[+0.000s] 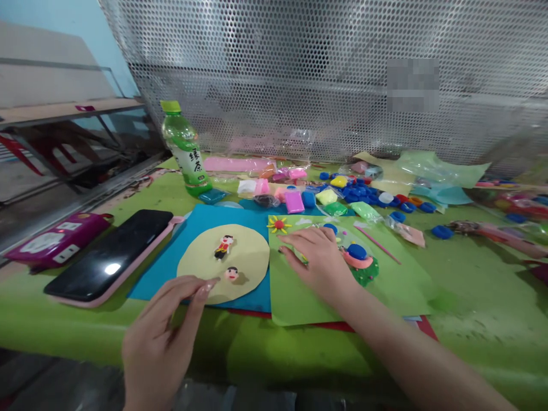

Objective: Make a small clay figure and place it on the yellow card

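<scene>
My left hand [171, 319] pinches something small and thin at the lower edge of a cream paper circle [194, 251]. Close to its fingertips a small clay face [232, 274] lies on the circle, below a clay figure in red and black [223, 248]. The circle rests on a blue sheet [158, 277]. My right hand [314, 254] is over a light green sheet [308, 302], fingers apart, just below a yellow and red clay sun [279, 224]. What lies under its palm is hidden. Right of it sits a blue and pink clay hat shape [357, 256].
A black phone [111, 257] and a purple case [60, 240] lie at the left. A green-capped bottle [186, 151] stands behind them. Clay packets [294, 201] and blue pieces [357, 191] line the back, before a perforated metal panel [265, 74]. A pink stick [379, 244] lies right.
</scene>
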